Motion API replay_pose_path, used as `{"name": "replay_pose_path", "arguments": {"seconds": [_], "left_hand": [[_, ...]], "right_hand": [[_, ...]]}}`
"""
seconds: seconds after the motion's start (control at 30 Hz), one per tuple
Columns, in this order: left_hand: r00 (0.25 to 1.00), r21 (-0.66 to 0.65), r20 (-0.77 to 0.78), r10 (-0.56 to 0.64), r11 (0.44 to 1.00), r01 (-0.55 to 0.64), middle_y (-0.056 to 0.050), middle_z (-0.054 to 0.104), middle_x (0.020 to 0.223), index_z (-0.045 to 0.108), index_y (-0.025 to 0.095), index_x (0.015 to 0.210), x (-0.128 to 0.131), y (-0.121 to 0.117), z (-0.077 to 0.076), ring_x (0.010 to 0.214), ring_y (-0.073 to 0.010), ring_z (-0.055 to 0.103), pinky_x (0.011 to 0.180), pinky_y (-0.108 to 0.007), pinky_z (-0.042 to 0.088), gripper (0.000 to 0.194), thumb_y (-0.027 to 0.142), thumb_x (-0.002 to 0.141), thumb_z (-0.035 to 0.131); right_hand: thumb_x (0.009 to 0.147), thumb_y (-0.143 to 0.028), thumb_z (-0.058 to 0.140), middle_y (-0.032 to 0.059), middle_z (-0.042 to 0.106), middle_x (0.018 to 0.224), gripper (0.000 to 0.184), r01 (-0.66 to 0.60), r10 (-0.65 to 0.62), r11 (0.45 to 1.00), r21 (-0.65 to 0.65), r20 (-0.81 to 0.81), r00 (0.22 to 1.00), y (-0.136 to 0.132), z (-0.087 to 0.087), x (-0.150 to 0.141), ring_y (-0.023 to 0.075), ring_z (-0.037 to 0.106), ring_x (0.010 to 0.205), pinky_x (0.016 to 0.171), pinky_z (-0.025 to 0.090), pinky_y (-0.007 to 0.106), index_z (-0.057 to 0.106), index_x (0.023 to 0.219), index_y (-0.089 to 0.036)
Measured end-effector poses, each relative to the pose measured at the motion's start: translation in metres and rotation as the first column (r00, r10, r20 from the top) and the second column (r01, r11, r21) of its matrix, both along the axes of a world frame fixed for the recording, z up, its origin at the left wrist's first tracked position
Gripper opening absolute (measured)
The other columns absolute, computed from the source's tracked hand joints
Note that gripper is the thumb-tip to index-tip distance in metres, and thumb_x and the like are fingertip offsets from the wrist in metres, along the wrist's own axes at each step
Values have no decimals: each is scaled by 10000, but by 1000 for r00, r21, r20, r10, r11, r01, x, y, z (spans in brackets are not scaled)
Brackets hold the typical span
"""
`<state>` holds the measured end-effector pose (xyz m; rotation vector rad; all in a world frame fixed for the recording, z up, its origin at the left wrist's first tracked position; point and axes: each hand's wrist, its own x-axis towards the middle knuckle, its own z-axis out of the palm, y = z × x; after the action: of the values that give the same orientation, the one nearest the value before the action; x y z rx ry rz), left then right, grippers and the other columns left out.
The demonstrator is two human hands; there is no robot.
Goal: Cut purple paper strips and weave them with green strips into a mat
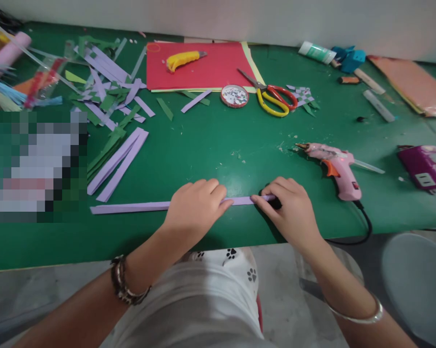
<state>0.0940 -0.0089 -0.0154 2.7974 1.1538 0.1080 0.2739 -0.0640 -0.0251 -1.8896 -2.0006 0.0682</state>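
A long purple paper strip (131,208) lies across the front of the green table. My left hand (196,208) is closed over its middle, thumb and fingers pressed on the paper. Farther right, my right hand (288,208) pinches the strip's right end between thumb and fingers. A short stretch of paper shows between the two hands. More folded purple strips (122,164) lie to the left of my left hand, beside a bundle of green strips (107,150). The pink glue gun (343,166) lies to the right of my right hand.
Scissors (270,94), a small round dish (234,96) and a yellow cutter (183,60) on red paper (218,72) are toward the back. Loose paper scraps (109,87) pile up at left. A purple power socket (424,166) sits right; the glue gun's cord (370,224) crosses the front edge.
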Motion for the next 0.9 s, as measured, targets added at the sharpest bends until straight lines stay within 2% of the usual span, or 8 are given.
{"name": "replay_pose_path", "arguments": {"seconds": [0.43,0.67,0.9], "left_hand": [[1000,53,8,6,999,-6,3,517,603,531,171,636,-1,-1,-2,589,-150,492,478,-264,237,225,289,828,515],[996,66,81,-33,997,28,21,488,568,525,170,629,-18,4,-5,536,-121,444,499,-254,240,262,297,853,472],[994,79,108,9,997,-18,13,481,553,532,166,629,-35,3,-7,526,-114,417,494,-243,233,295,289,874,425]], "right_hand": [[806,-347,516,15,518,629,251,11,-11,1000,-18,-3,1000,0,1,0,156,423,627,594,312,278,520,619,-180],[805,-360,512,15,513,630,260,7,-7,1000,-16,-5,1000,0,0,-1,154,418,624,596,309,278,515,616,-183],[794,-351,530,11,508,625,245,6,-6,1000,-10,-18,1000,0,1,0,151,422,620,590,315,276,511,615,-183]]}}
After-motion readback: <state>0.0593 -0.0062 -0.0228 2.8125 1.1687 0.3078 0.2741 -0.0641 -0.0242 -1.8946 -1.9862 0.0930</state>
